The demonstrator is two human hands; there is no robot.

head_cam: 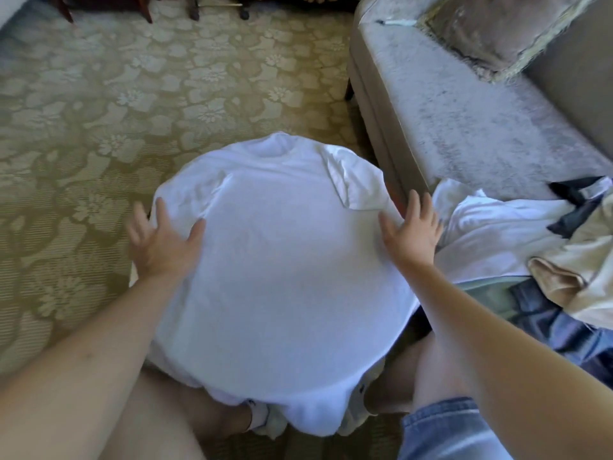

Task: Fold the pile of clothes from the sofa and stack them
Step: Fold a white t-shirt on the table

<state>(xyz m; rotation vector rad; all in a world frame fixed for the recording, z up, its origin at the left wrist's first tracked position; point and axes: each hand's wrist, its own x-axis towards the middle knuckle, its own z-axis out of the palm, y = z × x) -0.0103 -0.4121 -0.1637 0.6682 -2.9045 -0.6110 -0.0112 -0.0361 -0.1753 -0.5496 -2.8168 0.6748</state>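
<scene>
A white T-shirt (278, 260) lies spread flat in front of me, collar pointing away, its right sleeve folded inward. My left hand (162, 234) rests flat on the shirt's left edge with fingers spread. My right hand (411, 227) rests flat on the shirt's right edge, fingers straight. On the grey sofa (464, 121) to the right lies the pile of clothes (537, 254): a white garment, a beige one, a dark blue one and a black piece. What the shirt lies on is hidden under it.
A patterned green-beige carpet (99, 127) covers the floor to the left and beyond. A fringed cushion (491, 31) leans on the sofa back. Dark furniture legs (146, 8) stand at the far edge. My knees and denim shorts (447, 429) are below the shirt.
</scene>
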